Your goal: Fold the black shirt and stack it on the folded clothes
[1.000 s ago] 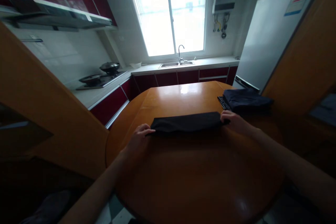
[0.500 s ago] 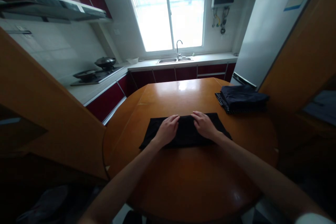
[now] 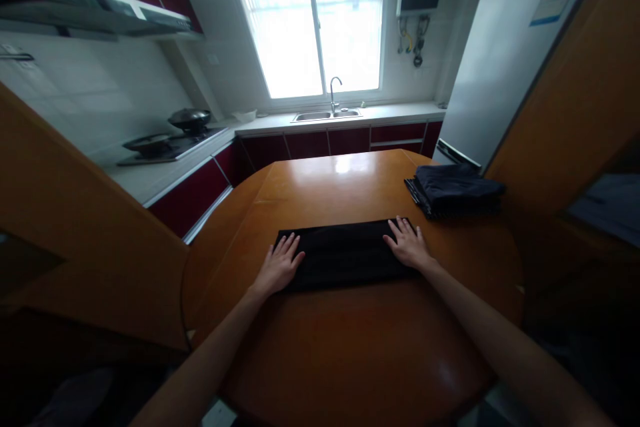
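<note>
A folded black garment (image 3: 345,257) lies flat as a wide strip on the wooden table (image 3: 345,340); its exact kind cannot be made out. My left hand (image 3: 280,263) rests on its left end, palm down with the fingers spread. On the right end lies my right hand (image 3: 407,245), also flat, its fingers apart and pointing toward the far edge. Neither hand grasps the cloth.
A stack of folded dark clothes (image 3: 453,190) sits at the table's far right. Beyond the table are a counter with a sink (image 3: 327,115), a stove with a lidded pan (image 3: 190,119), and a fridge (image 3: 495,73) on the right.
Both hands have slid apart, from the middle of the garment's far edge out to its two ends. Their bent fingers have opened out flat. The camera view has shifted slightly.
</note>
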